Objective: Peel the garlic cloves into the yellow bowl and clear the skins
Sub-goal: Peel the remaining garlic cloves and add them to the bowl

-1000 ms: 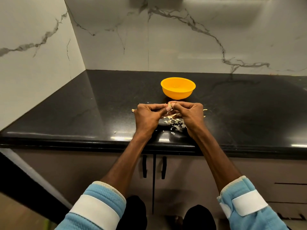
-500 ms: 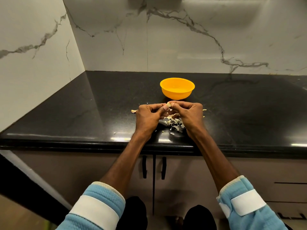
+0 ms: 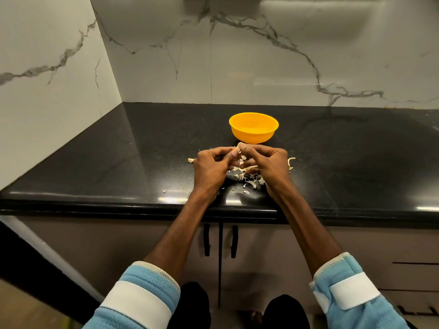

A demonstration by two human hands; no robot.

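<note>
**Q:** Where are the hands?

**A:** Both are at the centre of the view, above a black counter [image 3: 118, 162]. The left hand [image 3: 210, 170] and right hand [image 3: 268, 166] meet fingertip to fingertip, with knuckles up and fingers curled.

**Q:** What do they hold?

**A:** A small pale clove [image 3: 239, 146], pinched between the tips of both hands. The left thumb and fingers close on it from 9 o'clock, and the right fingers close on it from 3 o'clock. It is too small to tell how much skin it has on it.

**Q:** And the bowl?

**A:** The yellow bowl [image 3: 253, 130] stands upright on the counter at 12 o'clock from the hands. It is just beyond them and does not touch them. Its inside cannot be made out from this angle.

**Q:** Where are the skins?

**A:** A loose heap of pale skins [image 3: 249, 178] lies on the counter under and between the hands, spreading toward 6 o'clock. One scrap lies at 9 o'clock, just beside the left hand. A curled strip lies at 3 o'clock, just beside the right hand. A tiny fleck sits at 8 o'clock, near the counter's front edge.

**Q:** What else is there?

**A:** A white wall [image 3: 261, 55] with grey veins runs behind the counter at 12 o'clock and along its side at 9 o'clock. Below the front edge, at 6 o'clock, are two cabinet doors [image 3: 142, 245] with dark upright handles [image 3: 207, 239] side by side. Light-blue sleeves [image 3: 142, 293] with white bands cover the forearms at the bottom of the view.
</note>
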